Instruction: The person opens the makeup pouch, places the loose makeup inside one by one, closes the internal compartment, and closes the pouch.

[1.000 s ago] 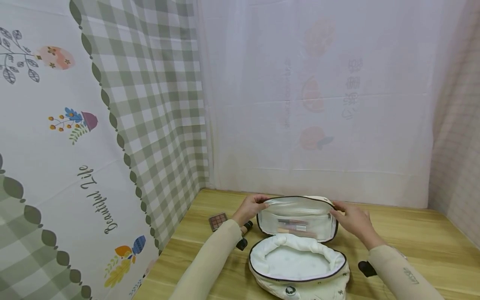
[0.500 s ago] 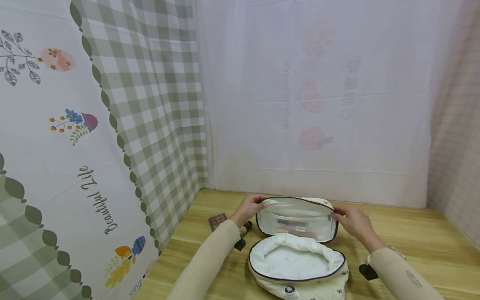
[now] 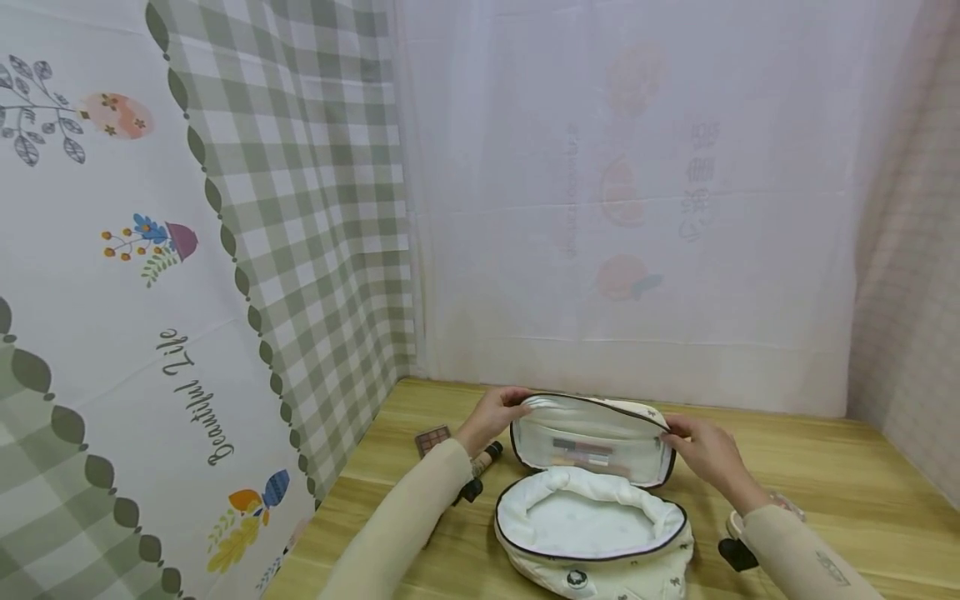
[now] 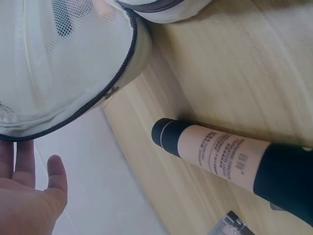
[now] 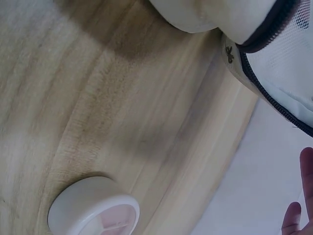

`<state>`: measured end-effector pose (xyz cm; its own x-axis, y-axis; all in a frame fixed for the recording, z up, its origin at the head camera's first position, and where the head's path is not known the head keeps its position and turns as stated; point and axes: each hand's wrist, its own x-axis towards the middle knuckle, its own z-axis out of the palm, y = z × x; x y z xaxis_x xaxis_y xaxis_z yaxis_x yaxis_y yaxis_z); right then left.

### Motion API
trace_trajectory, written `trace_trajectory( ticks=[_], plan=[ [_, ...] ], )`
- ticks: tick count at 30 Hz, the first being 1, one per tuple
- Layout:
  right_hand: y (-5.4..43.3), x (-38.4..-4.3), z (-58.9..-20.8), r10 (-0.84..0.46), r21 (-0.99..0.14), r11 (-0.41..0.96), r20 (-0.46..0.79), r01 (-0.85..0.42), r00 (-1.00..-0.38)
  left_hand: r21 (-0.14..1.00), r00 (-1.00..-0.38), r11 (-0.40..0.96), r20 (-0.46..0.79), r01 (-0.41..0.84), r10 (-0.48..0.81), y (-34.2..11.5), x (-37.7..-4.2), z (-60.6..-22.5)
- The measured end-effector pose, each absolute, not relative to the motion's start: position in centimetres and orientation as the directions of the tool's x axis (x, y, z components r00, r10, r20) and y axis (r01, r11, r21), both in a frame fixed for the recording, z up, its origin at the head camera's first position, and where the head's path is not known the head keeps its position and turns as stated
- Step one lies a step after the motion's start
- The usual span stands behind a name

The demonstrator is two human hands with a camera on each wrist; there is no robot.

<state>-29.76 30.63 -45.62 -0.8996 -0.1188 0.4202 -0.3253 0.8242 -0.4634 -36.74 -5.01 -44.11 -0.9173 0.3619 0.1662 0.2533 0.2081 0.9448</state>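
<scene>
A cream makeup bag with dark zipper edges stands unzipped, its white padded inside facing up. Its lid is raised at the back, and several slim makeup items sit in the mesh pocket there. At the lid's upper left corner my left hand grips the rim, some fingers behind the dark zipper. My right hand pinches the upper right corner, where the top edge sags. In the right wrist view only a few fingertips show, near the lid's edge.
Left of the bag lie a foundation tube with black ends and an eyeshadow palette. A round white pot with a pink top sits on the wooden table by my right forearm. White cloth hangs behind the table.
The lid's top right edge has bent down and inward, with my right hand slightly lower. My left hand has shifted a little to the left, still at its corner.
</scene>
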Motion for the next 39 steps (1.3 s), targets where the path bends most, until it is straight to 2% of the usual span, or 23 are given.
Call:
trace_trajectory(
  ticks=[8, 15, 21, 30, 39],
  plan=[
    [30.7, -29.6, -46.0, -0.124, -0.446, 0.83, 0.438, -0.335, -0.89, 0.914, -0.91, 0.27, 0.194, 0.304, 0.366, -5.7, -36.9, -44.3],
    [30.7, -29.6, -46.7, -0.111, -0.442, 0.836, 0.444, -0.325, -0.889, 0.9, -0.9, 0.269, 0.232, 0.343, 0.37, -5.9, -37.0, -44.8],
    [30.8, -29.6, -46.7, -0.116, -0.442, 0.836, 0.439, -0.326, -0.891, 0.896, -0.906, 0.293, 0.22, 0.334, 0.362, -6.7, -36.6, -45.1],
    [30.8, -29.6, -46.9, -0.114, -0.451, 0.831, 0.435, -0.326, -0.893, 0.863, -0.929, 0.387, 0.213, 0.324, 0.303, -9.4, -35.3, -45.5],
    [30.8, -29.6, -47.1, -0.112, -0.461, 0.823, 0.439, -0.331, -0.892, 0.848, -0.933, 0.411, 0.236, 0.334, 0.272, -13.3, -33.3, -46.2]
  ],
)
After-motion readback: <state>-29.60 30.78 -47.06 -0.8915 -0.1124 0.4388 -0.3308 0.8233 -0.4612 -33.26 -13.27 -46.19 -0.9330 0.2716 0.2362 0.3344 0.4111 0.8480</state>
